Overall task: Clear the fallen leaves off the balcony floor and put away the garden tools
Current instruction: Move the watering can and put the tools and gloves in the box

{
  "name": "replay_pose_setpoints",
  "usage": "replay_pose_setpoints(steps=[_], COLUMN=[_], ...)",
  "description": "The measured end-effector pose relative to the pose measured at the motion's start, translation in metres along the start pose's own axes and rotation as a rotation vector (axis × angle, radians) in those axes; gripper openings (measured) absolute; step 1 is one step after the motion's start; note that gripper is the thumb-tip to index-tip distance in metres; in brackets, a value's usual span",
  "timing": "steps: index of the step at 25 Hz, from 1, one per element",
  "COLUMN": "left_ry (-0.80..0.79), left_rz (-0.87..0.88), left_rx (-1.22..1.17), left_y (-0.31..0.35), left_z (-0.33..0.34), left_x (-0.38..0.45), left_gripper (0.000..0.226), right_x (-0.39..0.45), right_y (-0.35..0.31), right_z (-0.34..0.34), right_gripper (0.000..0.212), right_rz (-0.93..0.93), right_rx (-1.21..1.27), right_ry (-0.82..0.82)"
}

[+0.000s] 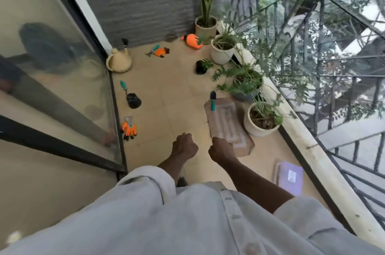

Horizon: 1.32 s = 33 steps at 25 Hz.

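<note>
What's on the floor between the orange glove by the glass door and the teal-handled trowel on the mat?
Head view: between the orange glove and the trowel on the mat lies only bare tan tile; no leaves or tools show there.

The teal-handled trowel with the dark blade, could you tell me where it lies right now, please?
In the head view the trowel lies right of centre, across the far end of the doormat, near the grey plant pot.

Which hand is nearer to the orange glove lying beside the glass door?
The left hand. It hangs just right of the orange glove, over bare floor. The right hand is farther right, above the mat's near end.
</note>
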<state>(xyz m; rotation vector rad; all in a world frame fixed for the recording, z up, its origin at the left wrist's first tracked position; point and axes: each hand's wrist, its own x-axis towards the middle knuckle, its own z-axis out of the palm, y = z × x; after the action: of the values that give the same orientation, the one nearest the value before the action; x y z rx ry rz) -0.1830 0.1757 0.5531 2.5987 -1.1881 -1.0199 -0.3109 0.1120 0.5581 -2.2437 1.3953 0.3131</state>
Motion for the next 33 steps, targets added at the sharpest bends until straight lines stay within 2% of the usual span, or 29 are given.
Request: replay_pose_setpoints(steps=[7, 12, 17, 23, 27, 33], left_ry=[0.104, 0.094, 0.106, 0.051, 0.089, 0.071], left_rz=[-0.093, -0.128, -0.110, -0.158, -0.162, -0.205], left_rx=[-0.073, -0.093, -0.064, -0.069, -0.088, -0.032], left_y=[-0.049, -0.064, -0.051, -0.017, 0.012, 0.013], left_z=[-0.091, -0.132, -0.194, -0.267, -0.320, -0.383], left_x=[0.086, 0.154, 0.266, 0.401, 0.480, 0.624], left_gripper=[0.050, 0.051, 0.054, 0.054, 0.053, 0.035], right_x=[0.103, 0.189, 0.320, 0.464, 0.550, 0.696], right_y=[-0.107, -0.143, -0.174, -0.207, -0.226, -0.267], right_z=[-0.032, -0.057, -0.105, -0.173, -0.210, -0.242], right_gripper=[0.023, 0.024, 0.025, 0.025, 0.026, 0.022], right_rz=[-0.067, -0.139, -0.223, -0.238, -0.255, -0.238], right_rx=[0.035, -0.014, -0.071, -0.077, -0.118, -0.083], right_ry=[-0.008, -0.055, -0.078, -0.161, -0.172, -0.179])
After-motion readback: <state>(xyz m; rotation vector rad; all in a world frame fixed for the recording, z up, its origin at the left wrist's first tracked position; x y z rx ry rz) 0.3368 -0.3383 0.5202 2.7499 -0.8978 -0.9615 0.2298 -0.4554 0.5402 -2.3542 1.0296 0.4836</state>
